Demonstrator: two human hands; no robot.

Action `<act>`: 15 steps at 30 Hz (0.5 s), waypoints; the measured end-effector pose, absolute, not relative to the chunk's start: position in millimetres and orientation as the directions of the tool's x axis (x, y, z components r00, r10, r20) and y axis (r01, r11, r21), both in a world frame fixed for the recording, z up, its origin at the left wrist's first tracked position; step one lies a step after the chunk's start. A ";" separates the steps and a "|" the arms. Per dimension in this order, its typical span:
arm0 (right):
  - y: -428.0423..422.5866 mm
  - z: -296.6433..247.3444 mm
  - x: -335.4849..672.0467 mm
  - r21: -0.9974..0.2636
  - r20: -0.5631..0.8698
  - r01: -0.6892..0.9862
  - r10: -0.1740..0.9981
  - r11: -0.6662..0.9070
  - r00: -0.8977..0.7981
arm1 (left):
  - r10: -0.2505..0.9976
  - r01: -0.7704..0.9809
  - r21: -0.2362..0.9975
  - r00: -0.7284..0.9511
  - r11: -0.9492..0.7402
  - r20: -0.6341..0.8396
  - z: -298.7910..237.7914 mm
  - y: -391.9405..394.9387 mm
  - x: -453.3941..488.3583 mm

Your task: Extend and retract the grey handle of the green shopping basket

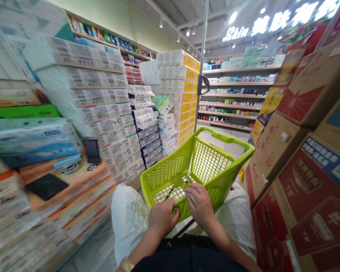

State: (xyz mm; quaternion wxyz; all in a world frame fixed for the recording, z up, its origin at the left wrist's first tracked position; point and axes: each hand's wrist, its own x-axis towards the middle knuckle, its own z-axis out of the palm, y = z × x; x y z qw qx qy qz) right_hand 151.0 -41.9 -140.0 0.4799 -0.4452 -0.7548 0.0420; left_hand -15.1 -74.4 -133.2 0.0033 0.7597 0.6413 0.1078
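A lime-green plastic shopping basket (215, 166) stands in front of me in a shop aisle, tilted, with nothing visible inside. My left hand (163, 218) is closed over the basket's near rim. My right hand (200, 204) also rests on the near rim, fingers curled over it, with something small and pale under the fingertips that I cannot name. A metal pole (201, 64) with a dark handle rises behind the basket.
Stacks of wrapped tissue packs (102, 113) line the left side. Red and brown cardboard boxes (303, 181) are piled on the right. White bags (127, 219) lie beside my legs. Shelves of small goods (232, 102) stand at the aisle's far end.
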 end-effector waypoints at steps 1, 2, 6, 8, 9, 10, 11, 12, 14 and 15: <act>-39.7 -139.6 153.7 -0.499 0.689 0.650 0.717 0.573 -0.103 | 0.975 0.974 0.141 0.153 -0.177 0.164 -133.4 -74.5 -14.9; -38.6 -139.4 155.3 -0.504 0.690 0.660 0.720 0.556 -0.079 | 0.974 0.974 0.141 0.154 -0.178 0.168 -133.4 -74.5 -14.8; -44.1 -141.3 148.7 -0.482 0.685 0.633 0.711 0.605 -0.158 | 0.972 0.972 0.142 0.164 -0.188 0.168 -132.3 -74.3 -15.1; -47.9 -142.6 143.9 -0.464 0.675 0.603 0.700 0.649 -0.234 | 0.972 0.970 0.144 0.170 -0.194 0.164 -131.7 -74.3 -15.3; -48.5 -143.0 143.1 -0.461 0.670 0.593 0.697 0.660 -0.254 | 0.972 0.970 0.144 0.171 -0.195 0.164 -131.5 -74.3 -15.4; -48.0 -143.2 143.7 -0.462 0.669 0.590 0.697 0.661 -0.257 | 0.971 0.970 0.144 0.171 -0.195 0.166 -131.6 -74.4 -15.3; -46.5 -143.0 145.6 -0.468 0.670 0.595 0.701 0.653 -0.243 | 0.971 0.971 0.143 0.168 -0.193 0.169 -131.8 -74.5 -15.2; -44.2 -142.6 148.5 -0.475 0.674 0.608 0.707 0.636 -0.214 | 0.971 0.972 0.141 0.165 -0.190 0.171 -132.2 -74.6 -15.1; -39.5 -141.4 154.5 -0.492 0.679 0.642 0.720 0.588 -0.139 | 0.972 0.973 0.140 0.160 -0.185 0.174 -133.1 -74.8 -14.8; -38.0 -140.8 156.6 -0.499 0.680 0.656 0.725 0.566 -0.108 | 0.972 0.973 0.141 0.158 -0.184 0.174 -133.4 -74.8 -14.7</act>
